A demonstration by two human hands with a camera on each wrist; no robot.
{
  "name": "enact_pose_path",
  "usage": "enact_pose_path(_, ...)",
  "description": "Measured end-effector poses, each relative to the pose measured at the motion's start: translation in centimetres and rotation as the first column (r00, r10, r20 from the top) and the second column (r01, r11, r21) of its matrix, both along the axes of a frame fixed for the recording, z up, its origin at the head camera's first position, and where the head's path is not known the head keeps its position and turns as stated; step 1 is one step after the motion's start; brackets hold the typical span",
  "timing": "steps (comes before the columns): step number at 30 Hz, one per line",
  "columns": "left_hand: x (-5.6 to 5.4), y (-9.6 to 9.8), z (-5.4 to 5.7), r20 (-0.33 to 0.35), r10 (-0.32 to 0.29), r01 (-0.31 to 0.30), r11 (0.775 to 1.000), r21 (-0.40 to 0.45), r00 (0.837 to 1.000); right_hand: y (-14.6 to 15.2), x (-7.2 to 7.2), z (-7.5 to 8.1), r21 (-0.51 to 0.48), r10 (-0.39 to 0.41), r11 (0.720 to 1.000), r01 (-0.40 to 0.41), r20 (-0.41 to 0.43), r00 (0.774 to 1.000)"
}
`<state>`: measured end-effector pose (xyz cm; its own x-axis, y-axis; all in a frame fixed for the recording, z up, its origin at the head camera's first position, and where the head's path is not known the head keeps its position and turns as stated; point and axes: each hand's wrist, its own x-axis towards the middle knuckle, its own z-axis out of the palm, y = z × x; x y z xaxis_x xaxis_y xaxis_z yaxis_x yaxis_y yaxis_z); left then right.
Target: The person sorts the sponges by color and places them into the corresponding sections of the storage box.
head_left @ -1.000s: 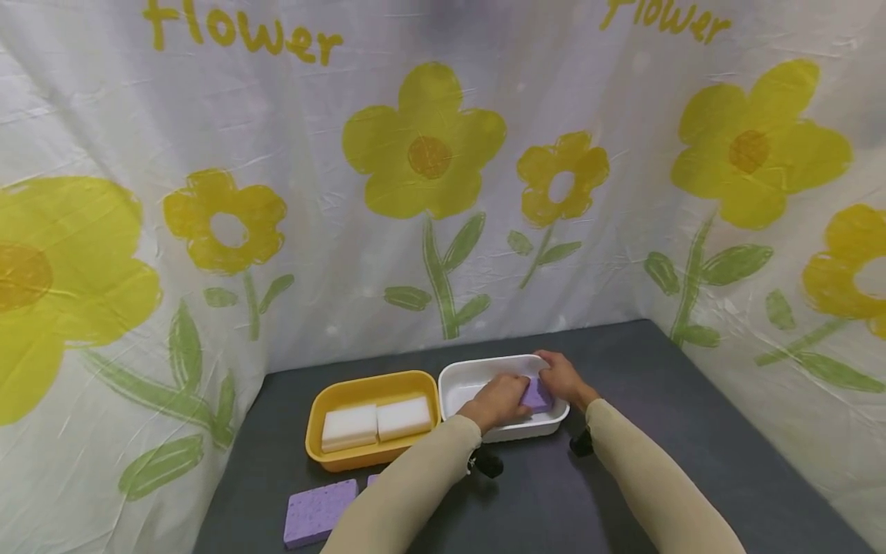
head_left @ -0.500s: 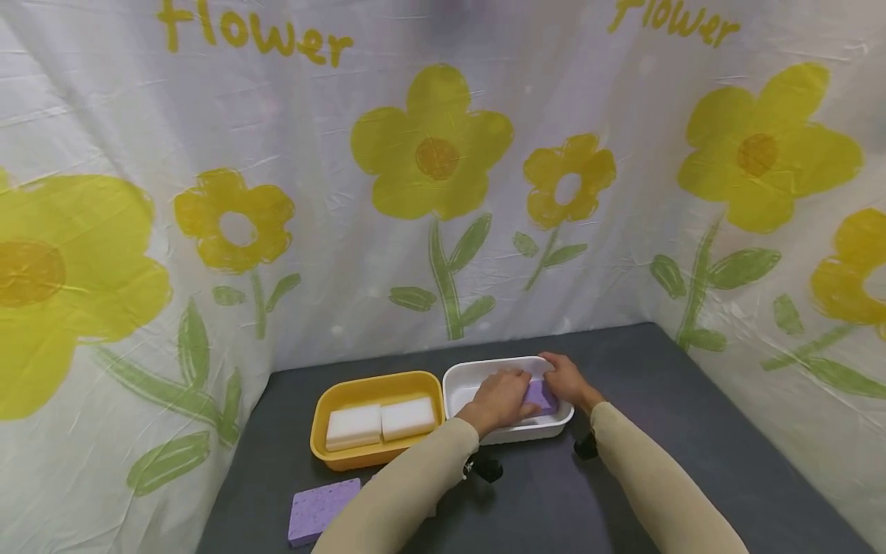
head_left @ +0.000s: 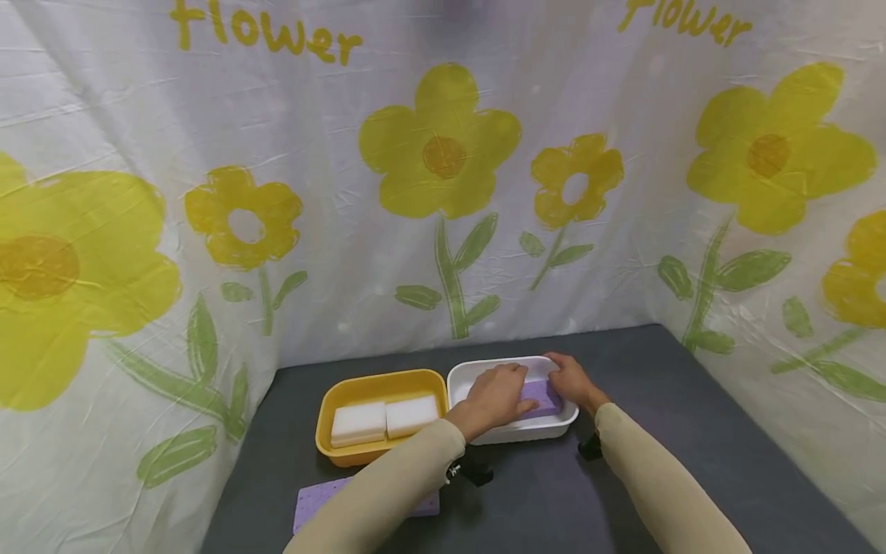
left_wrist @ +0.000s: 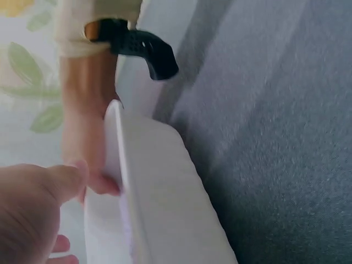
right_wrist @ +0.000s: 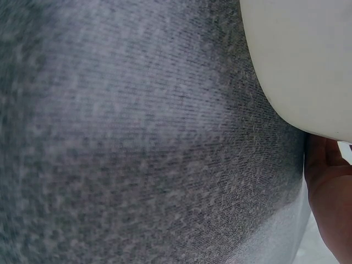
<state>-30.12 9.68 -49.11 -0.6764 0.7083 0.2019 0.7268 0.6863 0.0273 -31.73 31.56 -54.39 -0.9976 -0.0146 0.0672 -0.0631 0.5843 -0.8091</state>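
In the head view, a purple sponge [head_left: 541,398] lies in the right part of a white tray [head_left: 484,440]. My left hand [head_left: 494,396] is over the tray, left of the sponge, its thumb near the sponge's edge. The left wrist view shows that hand [left_wrist: 27,209] with its thumb stretched out and nothing held. At the tray's right end, my right hand [head_left: 573,382] holds the rim, fingers outside and thumb inside. Part of this hand [right_wrist: 333,203] shows beside the tray's outer wall [right_wrist: 308,66] in the right wrist view.
A yellow tray [head_left: 325,431] touches the white tray's left side and holds two white sponges [head_left: 358,423]. Nearer on the dark table [head_left: 526,508] lie purple sponges [head_left: 318,496], partly behind my left forearm. A flower-printed curtain [head_left: 332,308] stands behind.
My left hand has drawn leftward off the purple sponge, leaving more of it in sight. The right hand stays at the tray's right end. The head view has shifted slightly.
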Motion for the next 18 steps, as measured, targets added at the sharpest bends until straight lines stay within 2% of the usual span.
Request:
enact_pose_path(5,0.9,-0.7,0.9,0.061,0.009,-0.012,0.999,0.041,0.998,0.0,0.0,0.0,0.005,-0.01,1.0,0.01,0.017,1.0)
enact_pose_path(13,3.0,-2.1,2.9,0.174,-0.028,0.018,0.998,0.06,0.984,-0.1,0.2,0.3,0.002,-0.012,1.0,0.012,0.044,0.999)
enact_pose_path(18,4.3,-3.2,3.8,0.156,-0.033,0.03,0.999,0.019,0.987,-0.1,0.2,0.4,-0.016,-0.006,1.0,0.007,0.041,0.999)
